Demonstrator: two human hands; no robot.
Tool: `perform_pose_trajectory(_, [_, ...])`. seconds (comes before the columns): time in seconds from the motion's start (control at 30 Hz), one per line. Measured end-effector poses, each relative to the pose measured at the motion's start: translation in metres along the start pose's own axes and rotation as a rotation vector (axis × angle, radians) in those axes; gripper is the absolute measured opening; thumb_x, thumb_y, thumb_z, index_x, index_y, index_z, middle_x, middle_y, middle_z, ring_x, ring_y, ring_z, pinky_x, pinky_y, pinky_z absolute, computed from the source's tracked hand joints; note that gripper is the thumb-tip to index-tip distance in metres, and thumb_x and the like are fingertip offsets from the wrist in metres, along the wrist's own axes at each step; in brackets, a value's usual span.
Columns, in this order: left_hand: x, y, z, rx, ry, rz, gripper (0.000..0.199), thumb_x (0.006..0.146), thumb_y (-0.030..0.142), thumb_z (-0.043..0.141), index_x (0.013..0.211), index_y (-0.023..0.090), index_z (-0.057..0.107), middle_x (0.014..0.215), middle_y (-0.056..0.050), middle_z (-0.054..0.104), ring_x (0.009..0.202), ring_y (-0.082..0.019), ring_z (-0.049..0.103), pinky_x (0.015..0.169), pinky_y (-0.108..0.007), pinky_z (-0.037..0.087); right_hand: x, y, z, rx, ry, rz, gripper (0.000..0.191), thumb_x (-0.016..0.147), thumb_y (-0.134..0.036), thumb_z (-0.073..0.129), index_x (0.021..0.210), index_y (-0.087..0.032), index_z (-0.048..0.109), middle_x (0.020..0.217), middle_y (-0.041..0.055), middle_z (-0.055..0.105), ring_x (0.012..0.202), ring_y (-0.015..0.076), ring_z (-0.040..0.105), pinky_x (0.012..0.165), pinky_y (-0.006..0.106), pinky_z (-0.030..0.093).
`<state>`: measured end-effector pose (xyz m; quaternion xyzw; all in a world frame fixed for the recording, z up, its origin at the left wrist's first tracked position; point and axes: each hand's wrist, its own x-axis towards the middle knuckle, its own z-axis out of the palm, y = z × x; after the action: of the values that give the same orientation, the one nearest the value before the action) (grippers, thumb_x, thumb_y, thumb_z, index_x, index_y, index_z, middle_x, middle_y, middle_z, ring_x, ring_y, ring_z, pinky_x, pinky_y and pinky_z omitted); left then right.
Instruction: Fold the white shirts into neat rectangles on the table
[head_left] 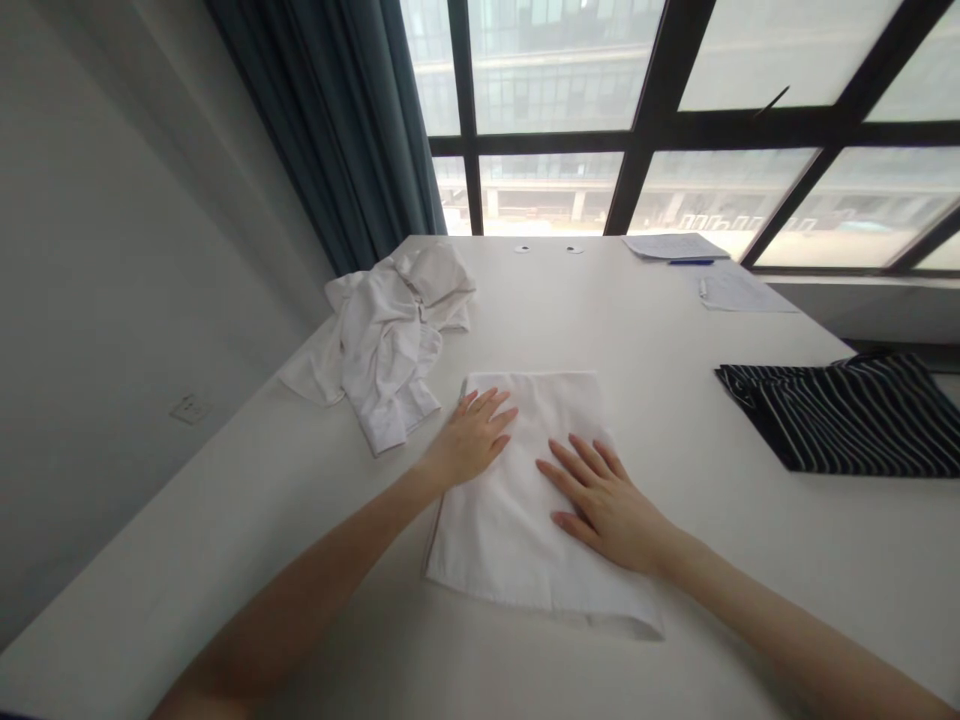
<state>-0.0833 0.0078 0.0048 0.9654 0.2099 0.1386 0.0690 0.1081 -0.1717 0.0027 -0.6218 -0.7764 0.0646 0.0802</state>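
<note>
Squarely under both hands (472,440) (607,505) lies a folded white cloth (510,535).

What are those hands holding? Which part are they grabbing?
They aren't gripping anything. The left hand and right hand lie flat with spread fingers on top of a folded white cloth.

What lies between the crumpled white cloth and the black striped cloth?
A folded white cloth lies there in the head view, under the left hand and right hand.
</note>
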Motion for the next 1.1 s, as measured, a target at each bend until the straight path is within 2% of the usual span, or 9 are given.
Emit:
perform_pose_trajectory(0.2, [0.006,-0.017,0.016,-0.036,-0.165,-0.042,0.053,0.097,0.039,0.042,0.147,0.021,0.037,0.156,-0.012,0.029,0.146,-0.029,0.021,0.117,-0.050,0.017,-0.018,-0.027,-0.010,0.146,-0.125,-0.196,0.059,0.096,-0.052,0.039,0.151,-0.035,0.028,0.159,0.0047,0.020,0.146,0.0302,0.014,0.116,0.055,0.017])
perform_pose_trajectory(0.33, [0.004,-0.019,0.016,-0.054,-0.167,-0.036,0.059,0.095,0.047,0.044,0.148,0.021,0.035,0.157,-0.013,0.027,0.146,-0.029,0.019,0.117,-0.050,0.016,-0.035,-0.040,-0.003,0.195,-0.138,-0.294,0.054,0.097,-0.044,0.045,0.148,-0.044,0.030,0.160,-0.0001,0.016,0.146,0.0299,0.012,0.116,0.056,0.018])
perform_pose_trajectory(0.43, [0.004,-0.018,0.016,-0.039,-0.156,-0.036,0.063,0.094,0.050,0.046,0.147,0.018,0.035,0.156,-0.014,0.028,0.146,-0.029,0.020,0.117,-0.049,0.017,-0.042,-0.042,0.000,0.223,-0.149,-0.331,0.058,0.093,-0.050,0.050,0.148,-0.045,0.030,0.159,-0.0005,0.017,0.146,0.0323,0.011,0.115,0.058,0.018])
perform_pose_trajectory(0.57, [0.000,-0.008,0.014,0.016,-0.066,-0.023,0.052,0.097,0.039,0.043,0.143,0.014,0.042,0.152,-0.016,0.036,0.144,-0.028,0.026,0.117,-0.047,0.018,-0.040,-0.041,-0.012,0.340,-0.197,-0.314,0.056,0.091,-0.056,0.050,0.144,-0.041,0.041,0.158,0.0011,0.025,0.146,0.0325,0.014,0.115,0.059,0.017])
perform_pose_trajectory(0.67, [-0.013,0.009,0.011,0.001,-0.047,0.030,0.045,0.098,0.027,0.038,0.140,0.015,0.044,0.148,-0.015,0.043,0.141,-0.024,0.034,0.116,-0.043,0.023,-0.038,-0.037,-0.022,0.547,-0.198,-0.239,0.036,0.097,-0.046,0.042,0.125,-0.034,0.063,0.141,0.0007,0.054,0.140,0.0256,0.033,0.116,0.052,0.021])
perform_pose_trajectory(0.77, [-0.031,0.027,0.009,-0.019,-0.079,0.077,0.050,0.096,0.036,0.042,0.142,0.016,0.041,0.150,-0.014,0.040,0.142,-0.025,0.032,0.115,-0.043,0.026,-0.031,-0.024,-0.023,0.729,-0.015,-0.056,0.038,0.100,-0.036,0.034,0.104,-0.026,0.071,0.109,0.0031,0.073,0.114,0.0189,0.062,0.106,0.039,0.041])
perform_pose_trajectory(0.83, [-0.041,0.034,0.010,0.000,-0.100,0.091,0.059,0.095,0.044,0.046,0.145,0.016,0.036,0.154,-0.015,0.033,0.145,-0.028,0.025,0.116,-0.046,0.021,-0.020,-0.008,-0.020,0.658,0.155,0.042,0.036,0.099,-0.033,0.035,0.105,-0.025,0.070,0.109,0.0059,0.072,0.110,0.0198,0.063,0.099,0.037,0.047])
perform_pose_trajectory(0.9, [-0.047,0.038,0.011,0.020,-0.115,0.097,0.064,0.094,0.047,0.046,0.148,0.018,0.031,0.157,-0.015,0.026,0.146,-0.030,0.019,0.117,-0.049,0.016,-0.003,0.010,-0.016,0.464,0.256,0.051,0.035,0.097,-0.030,0.037,0.117,-0.025,0.066,0.123,0.0076,0.067,0.125,0.0231,0.053,0.105,0.042,0.042])
perform_pose_trajectory(1.1, [-0.048,0.037,0.012,0.014,-0.139,0.091,0.072,0.091,0.051,0.051,0.151,0.021,0.026,0.159,-0.015,0.019,0.147,-0.031,0.013,0.117,-0.051,0.011,0.054,0.058,-0.001,0.007,0.143,0.122,0.054,0.097,-0.042,0.037,0.145,-0.020,0.043,0.153,0.0105,0.036,0.144,0.0259,0.024,0.116,0.049,0.024])
